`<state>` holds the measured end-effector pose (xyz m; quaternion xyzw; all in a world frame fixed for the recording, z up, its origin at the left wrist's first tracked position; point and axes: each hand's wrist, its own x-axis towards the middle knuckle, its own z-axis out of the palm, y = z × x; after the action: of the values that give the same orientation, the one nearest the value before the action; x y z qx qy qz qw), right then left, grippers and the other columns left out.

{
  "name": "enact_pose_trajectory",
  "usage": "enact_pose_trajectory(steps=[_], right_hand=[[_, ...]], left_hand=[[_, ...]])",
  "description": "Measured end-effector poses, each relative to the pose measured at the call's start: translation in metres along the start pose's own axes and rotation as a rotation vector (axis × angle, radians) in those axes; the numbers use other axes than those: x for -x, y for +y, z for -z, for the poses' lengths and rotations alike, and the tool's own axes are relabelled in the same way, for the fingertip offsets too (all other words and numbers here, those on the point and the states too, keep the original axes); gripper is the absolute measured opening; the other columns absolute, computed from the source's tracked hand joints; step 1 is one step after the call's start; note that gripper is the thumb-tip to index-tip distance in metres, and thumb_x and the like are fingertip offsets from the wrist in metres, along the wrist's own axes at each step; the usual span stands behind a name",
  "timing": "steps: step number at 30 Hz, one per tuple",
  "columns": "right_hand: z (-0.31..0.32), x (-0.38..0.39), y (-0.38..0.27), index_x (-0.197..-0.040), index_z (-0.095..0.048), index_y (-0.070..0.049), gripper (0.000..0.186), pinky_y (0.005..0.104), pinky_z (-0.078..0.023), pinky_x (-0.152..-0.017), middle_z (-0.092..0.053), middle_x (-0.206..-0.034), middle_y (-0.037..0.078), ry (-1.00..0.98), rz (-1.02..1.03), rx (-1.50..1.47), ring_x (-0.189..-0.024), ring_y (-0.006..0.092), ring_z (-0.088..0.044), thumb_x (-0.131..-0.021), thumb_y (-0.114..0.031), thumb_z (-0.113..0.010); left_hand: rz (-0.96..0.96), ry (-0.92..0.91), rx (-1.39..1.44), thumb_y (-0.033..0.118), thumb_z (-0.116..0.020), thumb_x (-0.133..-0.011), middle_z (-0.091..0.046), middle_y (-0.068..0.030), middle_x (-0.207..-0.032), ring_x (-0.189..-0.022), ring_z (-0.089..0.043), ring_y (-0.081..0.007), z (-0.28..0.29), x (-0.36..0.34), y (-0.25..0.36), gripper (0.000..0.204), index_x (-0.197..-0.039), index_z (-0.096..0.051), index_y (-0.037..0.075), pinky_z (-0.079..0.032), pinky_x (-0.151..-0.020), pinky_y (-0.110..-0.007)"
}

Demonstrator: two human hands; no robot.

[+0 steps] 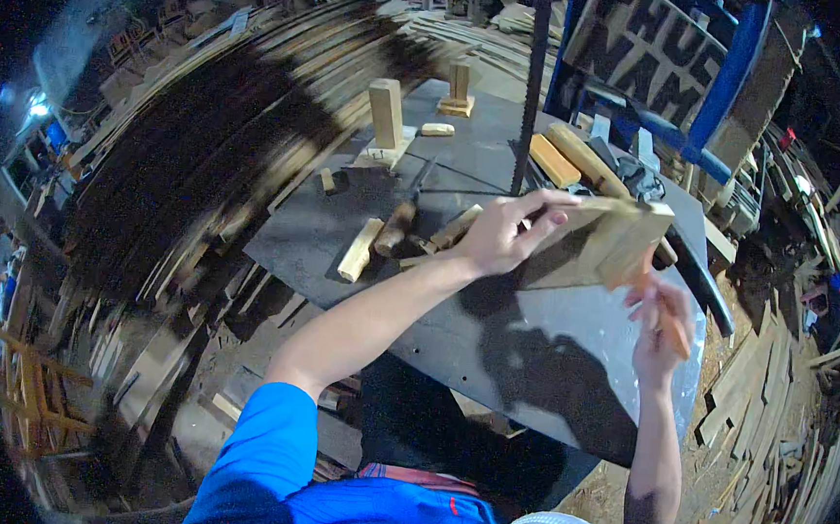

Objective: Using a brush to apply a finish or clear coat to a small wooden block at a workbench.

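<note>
Across the middle of the scene, a grey metal surface (314,240) carries loose wood and hand tools. Beyond the left hand, a dark toothed blade (531,104) stands upright at the surface.

Pale wooden board (577,252): right of centre, raised on edge and tilted, broad face toward the person. Long axis runs roughly left to right. Lower edge over the surface; contact there cannot be told.

Upright wooden block (386,114): far left, well apart from the board.

Left hand (500,234): at the board's left part, fingers over the upper edge, thumb toward the near face; appears to pinch it. This is the nearer hand; the board extends rightward from it.

Right hand (664,318): just beside the board's right end, on the near side, blurred. Fingers curled around a slim orange item (679,341), kind unclear. Whether item or knuckles touch the board: cannot tell.
</note>
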<state>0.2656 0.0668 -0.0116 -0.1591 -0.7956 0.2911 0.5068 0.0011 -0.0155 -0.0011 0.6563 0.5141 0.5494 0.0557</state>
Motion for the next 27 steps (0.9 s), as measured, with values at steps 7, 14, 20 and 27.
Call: enact_pose_trajectory(steps=[7,14,20,27], right_hand=[[-0.004,-0.008,-0.002,-0.112,-0.061,-0.001,0.015,0.0236,-0.052,-0.062,-0.071,-0.089,0.009,0.107,-0.153,-0.096,-0.078,0.0111,-0.068,-0.101,-0.011,-0.059],[-0.013,0.001,-0.009,-0.114,-0.063,-0.001,0.027,0.0309,-0.056,-0.075,-0.074,-0.095,0.013,-0.251,-0.081,-0.142,-0.085,0.0210,-0.074,-0.089,-0.004,-0.071],[0.002,-0.015,-0.002,-0.108,-0.067,-0.002,0.017,0.0280,-0.055,-0.073,-0.073,-0.095,0.008,-0.148,0.091,0.057,-0.082,0.0149,-0.071,-0.092,-0.003,-0.069],[0.014,-0.018,0.008,-0.110,-0.064,-0.002,0.014,0.0239,-0.052,-0.071,-0.072,-0.089,0.009,0.168,-0.034,0.097,-0.081,0.0084,-0.066,-0.096,-0.006,-0.066]], left_hand=[[0.035,0.044,-0.008,0.028,-0.055,-0.103,-0.074,-0.0072,-0.093,-0.085,-0.066,-0.0098,0.009,0.002,-0.003,0.028,-0.128,-0.064,0.016,-0.052,-0.075,-0.030],[-0.061,0.120,0.021,0.030,-0.062,-0.100,-0.072,-0.0055,-0.083,-0.074,-0.064,-0.0083,-0.003,-0.004,-0.007,0.031,-0.126,-0.065,0.014,-0.050,-0.066,-0.025],[0.020,0.039,0.012,0.027,-0.063,-0.099,-0.075,-0.0076,-0.092,-0.080,-0.068,-0.0102,0.005,-0.002,-0.002,0.031,-0.127,-0.065,0.014,-0.052,-0.073,-0.026],[0.040,0.012,-0.023,0.027,-0.060,-0.101,-0.073,-0.0111,-0.111,-0.102,-0.067,-0.0148,0.007,0.002,0.007,0.032,-0.129,-0.062,0.011,-0.051,-0.089,-0.030]])
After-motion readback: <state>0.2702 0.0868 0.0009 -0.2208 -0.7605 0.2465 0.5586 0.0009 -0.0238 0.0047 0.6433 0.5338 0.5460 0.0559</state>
